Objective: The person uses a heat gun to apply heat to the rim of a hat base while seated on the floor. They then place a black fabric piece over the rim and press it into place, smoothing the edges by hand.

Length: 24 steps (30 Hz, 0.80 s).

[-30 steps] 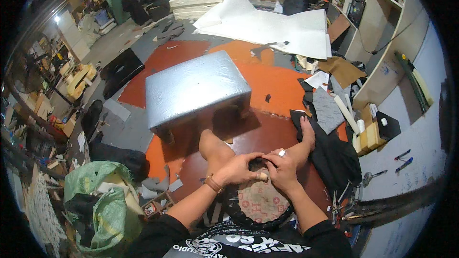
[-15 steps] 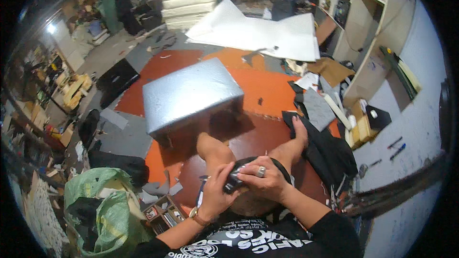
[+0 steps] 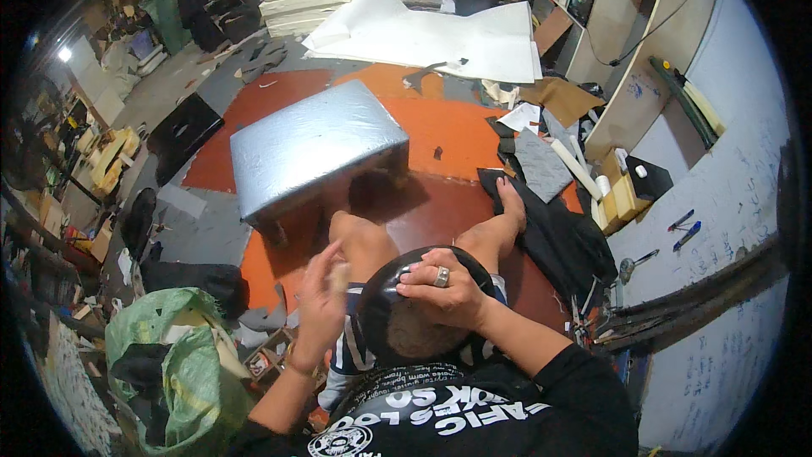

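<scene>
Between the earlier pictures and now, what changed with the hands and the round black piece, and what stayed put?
The left hand has let go of the round black piece and moved off to the left, apart from it. The right hand still holds the piece. The silver-topped box and green sack stayed in place; only the camera view shifted around them.

Wide head-height fisheye view downward, close above left hand point(image 3: 321, 300) and right hand point(image 3: 452, 292)
</scene>
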Each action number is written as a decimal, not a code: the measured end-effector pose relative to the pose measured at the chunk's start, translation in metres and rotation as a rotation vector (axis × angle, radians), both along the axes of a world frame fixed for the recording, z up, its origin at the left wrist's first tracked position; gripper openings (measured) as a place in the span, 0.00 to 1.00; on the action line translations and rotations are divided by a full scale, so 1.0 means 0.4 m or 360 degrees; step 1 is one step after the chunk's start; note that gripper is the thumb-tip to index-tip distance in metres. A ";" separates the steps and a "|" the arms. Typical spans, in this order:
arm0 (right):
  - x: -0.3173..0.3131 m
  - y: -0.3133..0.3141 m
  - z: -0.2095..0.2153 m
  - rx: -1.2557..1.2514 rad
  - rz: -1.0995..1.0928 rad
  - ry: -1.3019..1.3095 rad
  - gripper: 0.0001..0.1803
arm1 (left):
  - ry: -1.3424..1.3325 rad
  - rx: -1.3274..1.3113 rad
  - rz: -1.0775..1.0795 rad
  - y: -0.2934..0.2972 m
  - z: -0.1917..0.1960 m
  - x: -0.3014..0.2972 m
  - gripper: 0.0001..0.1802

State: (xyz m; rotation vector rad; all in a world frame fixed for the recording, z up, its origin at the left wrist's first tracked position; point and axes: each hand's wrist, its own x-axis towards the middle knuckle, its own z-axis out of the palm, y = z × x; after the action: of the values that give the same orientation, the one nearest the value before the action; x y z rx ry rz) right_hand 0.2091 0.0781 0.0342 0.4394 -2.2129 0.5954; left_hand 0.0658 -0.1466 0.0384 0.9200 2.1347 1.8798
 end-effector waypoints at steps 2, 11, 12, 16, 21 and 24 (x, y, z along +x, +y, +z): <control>-0.007 0.012 -0.002 -0.0019 0.0035 -0.0009 0.16 | 0.0325 -0.0228 -0.0524 0.057 0.024 0.011 0.39; -0.048 0.044 -0.067 -0.0132 0.0353 -0.0235 0.19 | 0.0556 -0.0695 -0.0354 0.051 -0.018 0.118 0.51; -0.058 0.041 -0.070 -0.0153 0.0368 -0.0185 0.19 | 0.0561 -0.0722 -0.0318 0.050 -0.029 0.117 0.51; -0.069 0.080 -0.074 -0.0113 0.0391 -0.0459 0.16 | 0.0671 -0.0975 -0.0256 0.058 -0.057 0.110 0.46; 0.187 0.273 -0.235 -0.1047 -0.1058 -0.0386 0.07 | 0.0519 -0.1069 -0.0244 0.058 -0.063 0.101 0.43; 0.399 0.309 -0.494 -0.1199 -0.1896 -0.0642 0.13 | 0.0583 -0.1152 -0.0219 0.061 -0.054 0.104 0.38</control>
State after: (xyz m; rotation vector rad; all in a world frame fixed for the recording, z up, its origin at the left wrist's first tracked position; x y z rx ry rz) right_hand 0.3688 0.2016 -0.1633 -1.3774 -1.9303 0.7687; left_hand 0.1076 -0.1223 0.0167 1.2284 2.5709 0.7855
